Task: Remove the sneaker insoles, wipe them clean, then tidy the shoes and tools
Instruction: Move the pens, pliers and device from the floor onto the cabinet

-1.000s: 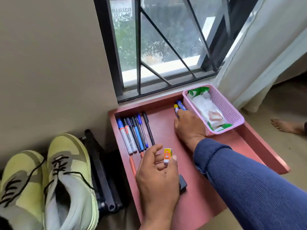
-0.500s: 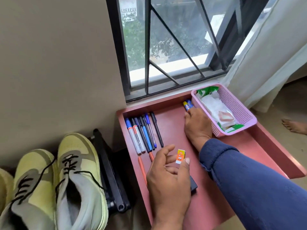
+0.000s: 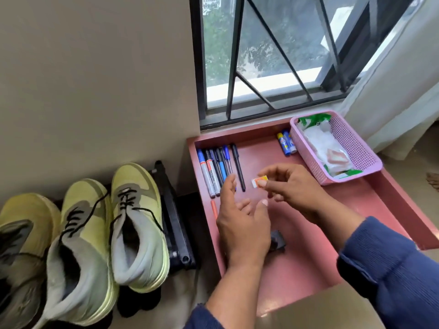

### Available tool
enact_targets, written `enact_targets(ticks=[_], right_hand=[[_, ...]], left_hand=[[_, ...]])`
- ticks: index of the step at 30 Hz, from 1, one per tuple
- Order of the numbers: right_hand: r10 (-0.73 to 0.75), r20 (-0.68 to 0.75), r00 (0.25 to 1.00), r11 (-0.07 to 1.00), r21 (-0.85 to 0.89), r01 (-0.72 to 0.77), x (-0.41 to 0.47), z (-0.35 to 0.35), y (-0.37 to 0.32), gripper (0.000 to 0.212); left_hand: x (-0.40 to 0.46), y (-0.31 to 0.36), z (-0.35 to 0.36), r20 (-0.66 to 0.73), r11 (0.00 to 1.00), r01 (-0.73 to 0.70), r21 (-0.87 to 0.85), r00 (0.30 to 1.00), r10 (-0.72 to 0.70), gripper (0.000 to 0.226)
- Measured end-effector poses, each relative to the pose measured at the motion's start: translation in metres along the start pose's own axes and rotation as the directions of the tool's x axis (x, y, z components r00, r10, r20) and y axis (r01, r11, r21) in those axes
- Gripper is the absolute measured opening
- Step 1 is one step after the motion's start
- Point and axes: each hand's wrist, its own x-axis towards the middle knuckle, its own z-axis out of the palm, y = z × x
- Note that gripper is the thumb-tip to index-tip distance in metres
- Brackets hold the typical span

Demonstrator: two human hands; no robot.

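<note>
While our right hand (image 3: 292,188) pinches the eraser (image 3: 259,181) and our left hand (image 3: 240,219) lies spread, the pens (image 3: 217,167) run lengthwise just ahead-left.

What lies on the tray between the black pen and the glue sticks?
Bare tray floor lies between the pen and the glue sticks, in the head view.

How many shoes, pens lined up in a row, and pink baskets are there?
Shoes: 3
Pens and markers in the row: 6
Pink baskets: 1
Total: 10
</note>
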Motion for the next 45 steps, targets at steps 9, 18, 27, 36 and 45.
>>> enact_targets(ticks=[9,18,27,36,45], right_hand=[[-0.131,-0.457,0.88,0.924,-0.377,-0.058,0.113,0.022,0.011,0.022],[-0.181,-0.517,0.837,0.911,-0.409,-0.055,0.138,0.037,0.015,0.025],[-0.327,-0.562,0.76,0.941,-0.271,0.204,-0.038,-0.021,0.008,0.015],[-0.014,-0.802,0.597,0.964,-0.169,-0.204,-0.328,-0.229,0.162,0.016],[0.614,-0.743,0.267,0.638,0.268,-0.722,-0.492,-0.289,0.433,0.007]], left_hand=[[0.006,-0.008,-0.003,-0.031,0.995,-0.015,0.103,0.999,0.018,0.062],[0.006,-0.01,-0.003,-0.018,0.992,-0.048,0.12,0.999,0.05,0.052],[-0.025,0.0,0.026,0.188,0.949,-0.244,0.201,0.96,0.207,0.024],[-0.179,-0.015,0.093,0.933,0.822,-0.555,0.129,0.35,0.09,0.028],[-0.28,-0.174,0.259,0.815,0.511,-0.834,0.206,-0.143,-0.562,0.045]])
